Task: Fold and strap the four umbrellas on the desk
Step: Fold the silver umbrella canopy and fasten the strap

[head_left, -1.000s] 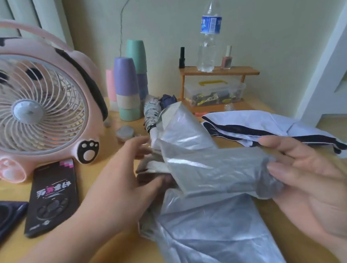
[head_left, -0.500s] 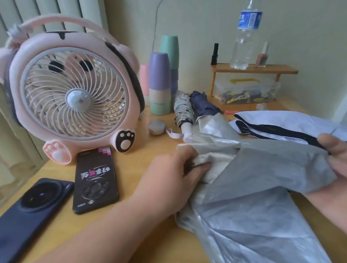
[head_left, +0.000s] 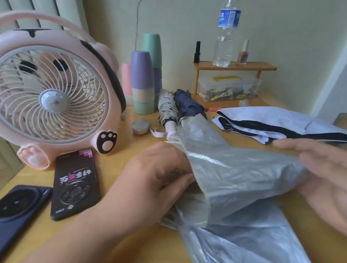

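Silver fabric is filling the space between our hands: the silver umbrella (head_left: 241, 184) is lying on the table (head_left: 140, 257) directly in front of us. Its long axis is running from our near right away toward the two already rolled umbrellas, the patterned umbrella (head_left: 166, 108) and the navy umbrella (head_left: 189, 105). One loose panel is stretching crosswise, left to right. Our left hand (head_left: 158, 177) is nearer the middle of the bundle, fingers curling into the gathered folds and gripping them. Our right hand (head_left: 333, 176) is meeting the far end of the panel with fairly straight fingers; we cannot tell whether the thumb is pinching the cloth. We are judging that the coming wrap turns on this: the panel has to go round the long axis while the left hand is anchoring it. A second ago the same cloth was bunched tightly between our hands; now it is drawn out flatter and wider. The white-and-black umbrella (head_left: 277, 122) is waiting unfolded beyond.
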`<state>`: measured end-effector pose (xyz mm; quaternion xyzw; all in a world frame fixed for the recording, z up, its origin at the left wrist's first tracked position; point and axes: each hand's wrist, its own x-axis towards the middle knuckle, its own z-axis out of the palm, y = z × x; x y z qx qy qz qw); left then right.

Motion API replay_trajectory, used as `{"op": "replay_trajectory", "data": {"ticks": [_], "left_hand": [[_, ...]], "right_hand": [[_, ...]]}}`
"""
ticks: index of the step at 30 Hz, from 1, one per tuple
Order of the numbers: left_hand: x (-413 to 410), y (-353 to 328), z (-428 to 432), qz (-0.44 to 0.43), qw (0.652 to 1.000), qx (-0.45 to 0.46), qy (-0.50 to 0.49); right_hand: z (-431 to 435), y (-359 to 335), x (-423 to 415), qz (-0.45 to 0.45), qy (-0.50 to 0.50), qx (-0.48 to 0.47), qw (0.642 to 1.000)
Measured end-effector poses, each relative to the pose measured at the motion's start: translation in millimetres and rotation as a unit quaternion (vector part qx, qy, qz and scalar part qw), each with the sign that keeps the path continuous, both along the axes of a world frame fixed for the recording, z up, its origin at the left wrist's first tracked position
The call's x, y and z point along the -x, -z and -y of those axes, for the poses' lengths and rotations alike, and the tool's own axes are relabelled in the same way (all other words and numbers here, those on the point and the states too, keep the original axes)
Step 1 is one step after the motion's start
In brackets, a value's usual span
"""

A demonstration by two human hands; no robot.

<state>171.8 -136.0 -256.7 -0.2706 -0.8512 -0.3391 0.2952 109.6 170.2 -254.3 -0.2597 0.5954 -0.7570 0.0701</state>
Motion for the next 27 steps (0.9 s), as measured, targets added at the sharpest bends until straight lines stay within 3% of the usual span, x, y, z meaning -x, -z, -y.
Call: {"op": "replay_trajectory", "data": {"ticks": [6, 8, 13, 15, 18, 20, 23, 27], "left_hand": [[-5, -16, -1, -0.073, 0.993, 0.083, -0.040], [-9, -18, -8, -0.084, 0.986, 0.143, -0.030], [-23, -16, -20, -0.052, 0.961, 0.247, 0.110], [-12, -4, -25, -0.002, 0.961, 0.256, 0.106], [11, 32, -18, 0.030, 0.931, 0.356, 0.072], [3, 35, -18, 0.044, 0.925, 0.354, 0.128], [-21, 7, -33, 0.017, 0.943, 0.269, 0.195], [-24, 6, -37, 0.075, 0.959, 0.176, 0.210]], "right_hand": [[-6, -17, -13, -0.060, -0.046, -0.233, 0.970], [-6, -19, -15, -0.060, -0.068, -0.249, 0.964], [-9, -24, -17, -0.007, -0.101, -0.286, 0.953], [-8, -21, -16, 0.002, -0.104, -0.297, 0.949], [-7, -18, -15, 0.010, -0.109, -0.290, 0.951], [-8, -20, -16, 0.012, -0.116, -0.298, 0.947], [-9, -22, -18, 0.015, -0.133, -0.323, 0.937], [-8, -24, -22, 0.026, -0.182, -0.321, 0.929]]}}
